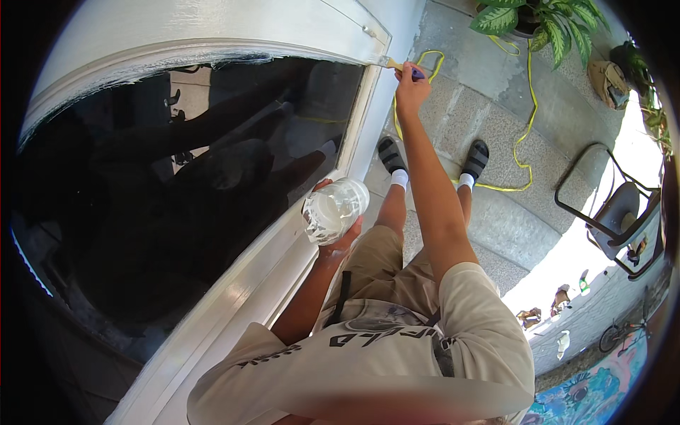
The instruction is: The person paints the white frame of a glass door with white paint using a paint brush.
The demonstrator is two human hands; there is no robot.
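Note:
A paintbrush [394, 65] with a purple-blue handle is gripped in my right hand [412, 91], that arm stretched well forward. Its bristle end touches the white window frame [312, 37] near the corner. Lower down, my left hand [341, 239] is wrapped round a clear plastic tub, apparently the cut part of a bottle [336, 207], with whitish stuff on its walls. Dark glass [234, 191] fills the frame on the left and reflects my arms. Uneven white strokes overlap the glass along its upper edge.
A yellow cord [530, 127] winds over the paved floor [496, 234] around my sandalled feet [476, 160]. At the top right stands a leafy potted plant [559, 25], with a brown bag [608, 83] beyond it. A black-framed chair [615, 216] is at the right.

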